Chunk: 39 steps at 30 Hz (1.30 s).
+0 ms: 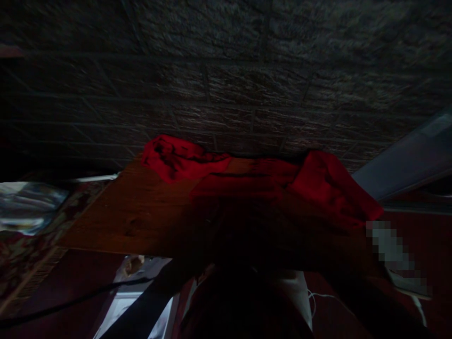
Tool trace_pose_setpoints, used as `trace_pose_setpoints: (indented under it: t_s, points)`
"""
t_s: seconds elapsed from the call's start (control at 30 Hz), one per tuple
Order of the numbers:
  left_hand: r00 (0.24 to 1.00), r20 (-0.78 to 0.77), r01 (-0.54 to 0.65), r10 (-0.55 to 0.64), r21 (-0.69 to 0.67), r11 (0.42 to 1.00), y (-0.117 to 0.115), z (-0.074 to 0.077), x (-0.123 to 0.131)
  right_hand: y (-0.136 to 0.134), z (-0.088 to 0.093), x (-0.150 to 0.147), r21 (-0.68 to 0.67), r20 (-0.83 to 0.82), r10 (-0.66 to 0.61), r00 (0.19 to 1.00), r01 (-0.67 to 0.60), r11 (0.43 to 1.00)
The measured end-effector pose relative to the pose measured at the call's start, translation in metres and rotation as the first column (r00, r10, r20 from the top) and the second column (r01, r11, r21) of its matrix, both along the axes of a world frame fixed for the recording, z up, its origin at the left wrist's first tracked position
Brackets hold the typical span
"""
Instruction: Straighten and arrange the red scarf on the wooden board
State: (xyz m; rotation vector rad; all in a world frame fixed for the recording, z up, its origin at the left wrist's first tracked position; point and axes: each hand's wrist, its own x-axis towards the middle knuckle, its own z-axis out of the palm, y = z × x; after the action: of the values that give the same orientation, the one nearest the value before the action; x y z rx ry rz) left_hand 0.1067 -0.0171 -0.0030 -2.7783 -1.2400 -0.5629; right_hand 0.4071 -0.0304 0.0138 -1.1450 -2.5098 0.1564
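The scene is very dark. My left forearm (155, 292) and my right forearm (356, 294) reach in from the bottom as dark shapes. Both hands are lost in deep shadow over the near part of a wooden table (130, 212), and what they touch or hold is hidden. Nearest to them lies a flat piece of red cloth (236, 186). A crumpled red cloth (187, 162) rests at the table's far left edge. Another red cloth (332, 188), folded or bunched, is at the right side.
A dark tiled or brick wall (226, 84) rises behind the table. Clear plastic packaging (28, 207) lies on a patterned rug at left. A grey panel (406, 155) slants at right. A white cord (328, 295) and a dark cable (70, 301) run below the table.
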Motion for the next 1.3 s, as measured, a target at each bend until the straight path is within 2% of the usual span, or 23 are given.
trace_pose_setpoints:
  t_s: [0.07,0.13,0.2,0.27,0.37,0.5,0.63,0.73,0.8,0.93,1.03,1.1,1.17,1.3]
  points:
    - [0.992,0.033,-0.118,0.118,-0.012,0.993,-0.004,-0.008,-0.025,0.002,-0.002,-0.003,-0.012,-0.011,-0.028,1.000,0.028,1.000]
    - [0.994,0.026,-0.102,0.102,-0.022,0.995,-0.010,-0.017,-0.046,0.005,-0.005,-0.006,-0.005,-0.021,-0.042,0.999,0.042,0.999]
    - [0.996,0.023,-0.084,0.086,-0.074,0.994,-0.015,-0.021,-0.055,0.007,-0.010,-0.009,0.000,-0.034,-0.057,0.998,0.057,0.998]
    - [0.982,0.046,-0.172,0.184,-0.191,0.966,-0.018,-0.019,-0.054,0.008,-0.013,-0.013,0.001,-0.049,-0.073,0.996,0.074,0.997]
    - [0.934,0.044,-0.309,0.353,-0.394,0.866,-0.019,-0.004,-0.043,0.003,-0.011,-0.016,-0.019,-0.036,-0.073,0.997,0.072,0.997]
    - [0.926,0.021,-0.322,0.377,-0.477,0.818,-0.018,0.010,-0.037,-0.010,-0.003,-0.018,-0.017,0.040,-0.023,0.999,0.023,1.000]
    - [0.922,0.018,-0.333,0.387,-0.474,0.815,-0.022,0.006,-0.044,-0.018,0.000,-0.015,-0.007,0.070,-0.009,0.997,0.009,1.000]
    - [0.938,0.011,-0.312,0.347,-0.412,0.856,-0.020,0.007,-0.051,-0.013,-0.001,-0.008,-0.025,0.039,0.004,0.999,-0.003,1.000]
    - [0.951,0.015,-0.288,0.309,-0.321,0.902,-0.009,0.015,-0.048,-0.001,0.000,0.000,-0.025,-0.019,-0.061,0.998,0.060,0.998]
    - [0.950,0.168,-0.255,0.262,-0.061,0.965,0.030,0.030,-0.017,0.033,0.005,0.016,0.082,-0.140,-0.293,0.946,0.306,0.948]
    - [0.980,0.151,-0.142,0.130,0.071,0.987,0.060,0.021,0.009,0.052,0.003,0.023,0.153,-0.039,-0.293,0.955,0.295,0.943]
    - [0.985,0.108,-0.141,0.132,0.082,0.987,0.074,0.009,0.016,0.058,-0.002,0.029,0.147,0.059,-0.253,0.966,0.242,0.959]
    - [0.986,0.069,-0.158,0.153,0.069,0.985,0.084,0.000,0.012,0.060,-0.006,0.037,0.123,0.119,-0.248,0.961,0.234,0.964]
    - [0.992,0.002,-0.123,0.123,0.034,0.992,0.098,0.004,-0.013,0.061,-0.014,0.052,0.115,0.142,-0.346,0.927,0.332,0.936]
